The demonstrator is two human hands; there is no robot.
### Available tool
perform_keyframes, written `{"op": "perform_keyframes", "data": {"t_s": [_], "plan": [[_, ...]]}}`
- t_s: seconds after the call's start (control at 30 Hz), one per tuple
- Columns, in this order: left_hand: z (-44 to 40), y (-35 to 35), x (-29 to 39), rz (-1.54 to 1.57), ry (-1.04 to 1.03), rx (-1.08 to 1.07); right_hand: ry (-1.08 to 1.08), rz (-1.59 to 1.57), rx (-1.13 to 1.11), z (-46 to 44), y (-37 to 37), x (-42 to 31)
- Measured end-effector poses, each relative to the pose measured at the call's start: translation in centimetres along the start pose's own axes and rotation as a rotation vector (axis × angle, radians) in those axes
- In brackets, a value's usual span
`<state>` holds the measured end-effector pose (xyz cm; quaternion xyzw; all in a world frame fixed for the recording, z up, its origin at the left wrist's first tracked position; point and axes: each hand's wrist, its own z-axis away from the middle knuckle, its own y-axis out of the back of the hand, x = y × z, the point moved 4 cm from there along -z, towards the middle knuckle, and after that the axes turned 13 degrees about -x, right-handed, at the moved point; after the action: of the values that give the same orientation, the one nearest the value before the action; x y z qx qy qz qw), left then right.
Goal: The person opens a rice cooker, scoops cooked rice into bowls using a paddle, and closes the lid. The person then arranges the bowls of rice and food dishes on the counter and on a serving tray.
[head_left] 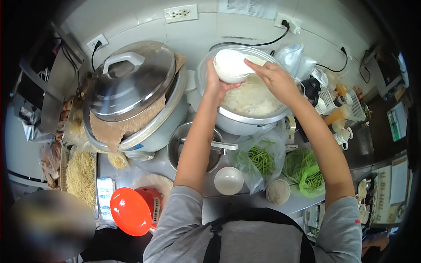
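Observation:
My left hand (214, 82) holds up a small white bowl (229, 79) over a large open cooker (245, 125) filled with cooked rice (254, 100). With fingers closed round its handle end, my right hand (275, 78) grips a white rice paddle (233, 62). The paddle's flat blade lies across the bowl's mouth, so most of what is inside is hidden; some white rice shows at the edge.
A lidded cooker (131, 87) with brown cloth stands left. Nearer me are a metal pot (173, 153), an empty white bowl (229, 181), bagged green beans (262, 158), a red-orange bowl (130, 211) and dry noodles (81, 177). A blurred person's head (52, 223) is at lower left.

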<state>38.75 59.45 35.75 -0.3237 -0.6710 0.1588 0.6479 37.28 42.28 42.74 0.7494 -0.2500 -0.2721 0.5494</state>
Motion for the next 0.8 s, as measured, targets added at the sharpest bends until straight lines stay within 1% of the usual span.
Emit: {"op": "perform_keyframes", "data": {"t_s": [0.1, 0.2, 0.27, 0.3, 0.43, 0.53, 0.57, 0.67, 0.7, 0.73, 0.8], "plan": [[0.4, -0.2, -0.2, -0.038, 0.037, -0.047, -0.118, -0.015, -0.098, 1.2, 1.9, -0.8], [0.7, -1.5, -0.3, -0.041, 0.040, -0.152, -0.285, -0.514, -0.022, 3.1, 5.2, -1.5], [1.4, -2.5, -1.0, -0.022, 0.016, -0.203, -0.219, -0.416, -0.114, 4.8, 6.3, -2.5], [2.2, -3.4, -1.3, -0.031, 0.042, -0.229, -0.195, -0.373, -0.158, 6.1, 6.7, -2.7], [4.9, -7.5, -2.9, 0.011, 0.080, -0.234, -0.257, -0.611, -0.091, 11.8, 11.4, -3.2], [7.0, -11.9, -3.6, -0.021, 0.091, -0.202, -0.248, -0.406, -0.242, 16.7, 12.6, -5.2], [7.6, -12.9, -4.3, -0.050, 0.107, -0.231, -0.226, -0.457, -0.177, 18.4, 12.5, -4.8], [9.7, -16.6, -7.0, 0.009, 0.141, -0.282, -0.478, -1.104, 0.008, 25.3, 13.1, -3.4], [10.3, -18.0, -8.1, 0.070, 0.172, -0.363, -0.374, -1.280, 0.049, 28.0, 12.8, -1.9], [11.0, -19.6, -9.4, 0.063, 0.212, -0.371, -0.361, -1.505, 0.241, 30.0, 12.2, -1.5], [12.4, -22.5, -11.7, 0.036, 0.266, -0.370, -0.495, -1.722, 0.447, 34.2, 9.5, -0.3]]}}
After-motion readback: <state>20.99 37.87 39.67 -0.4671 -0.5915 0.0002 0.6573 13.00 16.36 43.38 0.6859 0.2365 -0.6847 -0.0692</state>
